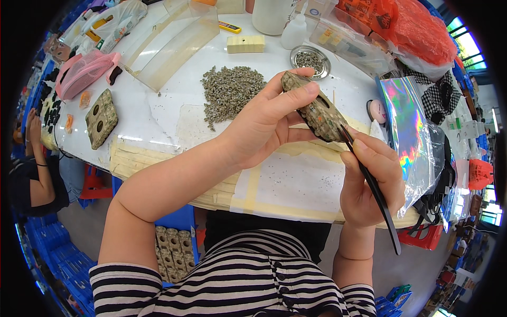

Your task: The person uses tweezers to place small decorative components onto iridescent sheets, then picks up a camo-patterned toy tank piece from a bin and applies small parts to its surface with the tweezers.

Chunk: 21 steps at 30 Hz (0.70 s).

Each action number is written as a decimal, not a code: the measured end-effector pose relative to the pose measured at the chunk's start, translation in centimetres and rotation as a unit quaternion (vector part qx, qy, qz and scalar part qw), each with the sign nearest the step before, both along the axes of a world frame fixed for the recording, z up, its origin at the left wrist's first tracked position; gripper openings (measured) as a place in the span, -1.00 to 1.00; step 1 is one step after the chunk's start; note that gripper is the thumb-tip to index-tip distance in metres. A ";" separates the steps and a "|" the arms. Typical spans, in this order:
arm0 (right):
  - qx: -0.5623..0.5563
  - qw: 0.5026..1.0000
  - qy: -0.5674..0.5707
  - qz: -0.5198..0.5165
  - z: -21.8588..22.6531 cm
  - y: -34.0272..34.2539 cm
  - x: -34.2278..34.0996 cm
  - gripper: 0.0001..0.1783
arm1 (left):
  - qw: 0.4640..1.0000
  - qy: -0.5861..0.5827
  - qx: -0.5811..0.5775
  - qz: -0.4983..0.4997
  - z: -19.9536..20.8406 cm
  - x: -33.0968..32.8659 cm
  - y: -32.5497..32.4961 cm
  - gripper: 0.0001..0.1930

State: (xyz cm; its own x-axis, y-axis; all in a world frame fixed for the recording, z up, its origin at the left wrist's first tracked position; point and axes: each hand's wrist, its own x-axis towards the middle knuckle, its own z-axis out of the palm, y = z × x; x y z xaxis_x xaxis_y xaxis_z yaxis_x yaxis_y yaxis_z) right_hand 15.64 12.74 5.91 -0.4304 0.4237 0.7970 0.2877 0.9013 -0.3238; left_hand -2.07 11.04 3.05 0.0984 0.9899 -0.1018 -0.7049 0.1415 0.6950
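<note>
My left fingers (303, 99) grip the speckled piece (323, 117), right of the gravelly pile (232, 94); right hand (375, 171) pinches black tweezers (386, 220). Tip: brace it firmly, poke lightly.

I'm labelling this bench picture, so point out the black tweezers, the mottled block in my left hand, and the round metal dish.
Black tweezers (379, 201), head view, on the rear shaft.
Mottled block (319, 117), head view, on its patterned surface.
Round metal dish (328, 63), head view, on the rim's right side.
</note>
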 end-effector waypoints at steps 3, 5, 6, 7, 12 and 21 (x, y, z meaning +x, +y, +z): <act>0.001 1.000 -0.001 0.001 0.0 0.0 0.0 -0.67 | 1.000 -0.002 0.001 -0.001 0.0 0.0 0.0 -0.41; 0.000 1.000 0.003 0.003 0.0 0.0 0.0 -0.66 | 1.000 -0.005 0.005 -0.004 -0.1 -0.1 0.0 -0.40; 0.000 1.000 0.009 0.006 -0.1 0.1 0.0 -0.66 | 1.000 -0.009 0.004 -0.002 -0.1 -0.1 0.0 -0.40; 0.000 1.000 0.015 0.008 -0.2 0.1 0.0 -0.67 | 1.000 -0.013 0.003 -0.001 0.0 -0.1 0.0 -0.39; -0.030 0.998 0.060 0.019 -0.3 0.3 0.7 -0.64 | 0.999 0.025 0.007 0.031 1.6 0.2 -0.7 -0.40; -0.065 0.994 0.066 0.052 -0.6 0.6 0.8 -0.64 | 0.978 0.191 0.079 -0.025 2.0 -0.8 -1.0 -0.85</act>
